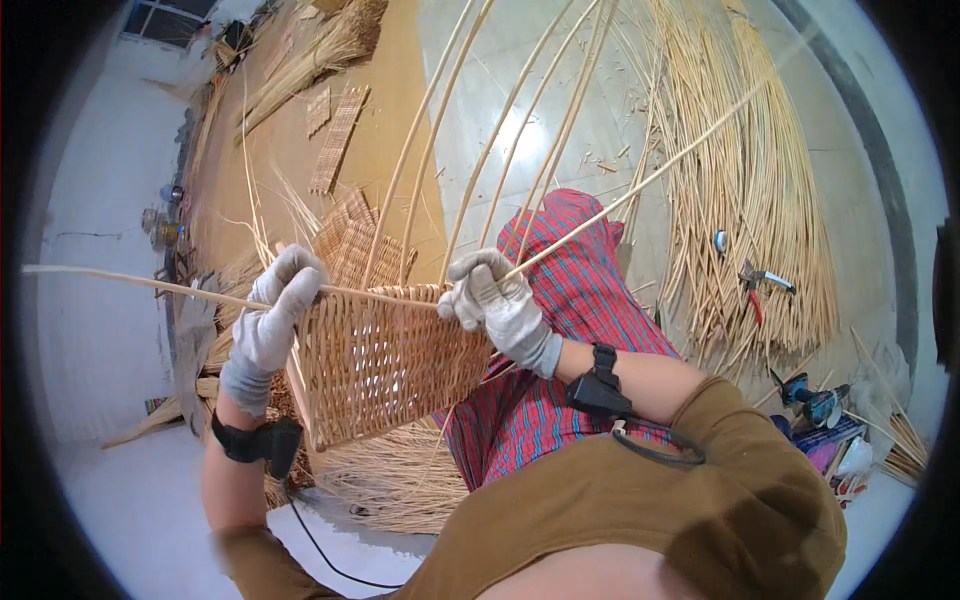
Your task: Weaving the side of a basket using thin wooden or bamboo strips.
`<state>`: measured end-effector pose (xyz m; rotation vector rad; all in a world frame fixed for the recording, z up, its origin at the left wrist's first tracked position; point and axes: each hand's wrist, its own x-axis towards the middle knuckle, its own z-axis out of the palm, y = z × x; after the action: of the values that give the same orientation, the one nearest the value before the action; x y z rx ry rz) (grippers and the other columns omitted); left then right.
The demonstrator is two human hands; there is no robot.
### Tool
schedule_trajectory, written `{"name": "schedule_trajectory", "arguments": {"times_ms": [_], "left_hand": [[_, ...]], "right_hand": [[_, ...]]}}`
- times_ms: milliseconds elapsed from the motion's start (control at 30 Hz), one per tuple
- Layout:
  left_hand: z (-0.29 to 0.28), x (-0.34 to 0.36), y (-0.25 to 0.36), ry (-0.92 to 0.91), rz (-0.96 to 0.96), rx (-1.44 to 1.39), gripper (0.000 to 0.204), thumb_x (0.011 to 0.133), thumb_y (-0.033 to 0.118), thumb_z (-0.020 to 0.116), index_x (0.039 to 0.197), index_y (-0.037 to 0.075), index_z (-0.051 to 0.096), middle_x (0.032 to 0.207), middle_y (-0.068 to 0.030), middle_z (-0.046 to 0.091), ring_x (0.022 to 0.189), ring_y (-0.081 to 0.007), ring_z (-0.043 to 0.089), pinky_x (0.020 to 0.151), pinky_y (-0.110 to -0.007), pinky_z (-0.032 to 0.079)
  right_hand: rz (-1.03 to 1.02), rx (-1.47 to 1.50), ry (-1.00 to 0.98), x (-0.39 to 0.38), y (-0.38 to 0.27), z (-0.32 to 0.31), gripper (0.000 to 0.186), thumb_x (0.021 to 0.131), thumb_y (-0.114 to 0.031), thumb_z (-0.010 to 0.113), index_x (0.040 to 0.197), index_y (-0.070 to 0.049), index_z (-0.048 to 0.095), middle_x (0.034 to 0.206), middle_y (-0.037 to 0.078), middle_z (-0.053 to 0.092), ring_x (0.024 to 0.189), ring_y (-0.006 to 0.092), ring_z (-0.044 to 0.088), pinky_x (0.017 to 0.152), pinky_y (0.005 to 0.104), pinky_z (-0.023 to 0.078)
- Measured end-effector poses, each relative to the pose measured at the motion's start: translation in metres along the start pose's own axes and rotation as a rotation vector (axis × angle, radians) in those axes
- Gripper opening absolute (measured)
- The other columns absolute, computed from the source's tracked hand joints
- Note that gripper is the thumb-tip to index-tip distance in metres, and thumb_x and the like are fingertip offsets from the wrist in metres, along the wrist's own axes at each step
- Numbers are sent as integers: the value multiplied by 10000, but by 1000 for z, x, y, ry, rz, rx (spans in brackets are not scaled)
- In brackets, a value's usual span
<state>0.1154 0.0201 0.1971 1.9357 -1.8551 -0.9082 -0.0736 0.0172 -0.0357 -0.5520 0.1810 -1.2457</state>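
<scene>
A half-woven wicker panel (385,370) leans across my lap, its long bare stakes (428,130) rising from the top edge. Along that edge lies a pale wicker rod (385,296). My left hand (268,320), in a light grey work glove, is closed around the rod at the panel's upper left corner. Near the upper right corner, my gloved right hand (500,310) pinches the rod with bent fingers. One rod end sticks out far left; a long pale length slants up to the right from my right hand, apparently the same rod.
Loose rods (760,190) lie in a large pile at right, with pliers (751,295) and a tape roll (720,240) on top. Small woven pieces (340,140) are on the floor ahead. A teal power tool (815,400) sits lower right. Plaid cloth (580,270) covers my legs.
</scene>
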Motion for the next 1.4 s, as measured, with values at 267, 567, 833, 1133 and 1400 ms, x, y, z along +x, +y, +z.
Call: {"name": "schedule_trajectory", "arguments": {"times_ms": [267,567,833,1133,1400], "left_hand": [[16,-5,-19,37,240,-80,401,774,170,852,1117,59,676,1048,-30,540,973,-146,562,881,-302,472],[17,1,-9,31,-51,-136,234,794,61,802,985,43,667,995,-26,622,937,-125,612,832,-286,520],[19,4,-10,58,-150,-200,224,836,93,796,1008,47,660,947,-25,674,875,-112,635,786,-291,539],[22,6,-16,116,-143,-255,219,856,89,784,1031,61,655,919,-4,664,815,-98,632,711,-262,541],[23,7,-25,123,-173,-279,227,842,64,785,1028,49,657,915,-14,670,807,-108,646,714,-265,540]], "right_hand": [[7,42,-102,-9,9,4,257,1076,-267,493,1143,-35,580,722,19,588,684,113,606,801,324,555],[-1,-123,-75,-15,6,-7,278,1069,-275,514,1125,-29,631,1005,72,716,773,81,614,804,239,523],[875,-520,18,-31,-52,24,314,1003,-372,607,1015,-64,668,867,80,704,717,221,695,671,321,565],[-377,-1435,-35,38,-21,65,284,886,-332,659,917,-63,576,836,133,613,833,328,637,735,439,512],[-311,-1433,-23,45,-23,70,296,870,-345,661,935,-63,599,851,144,643,838,331,661,726,451,523]]}}
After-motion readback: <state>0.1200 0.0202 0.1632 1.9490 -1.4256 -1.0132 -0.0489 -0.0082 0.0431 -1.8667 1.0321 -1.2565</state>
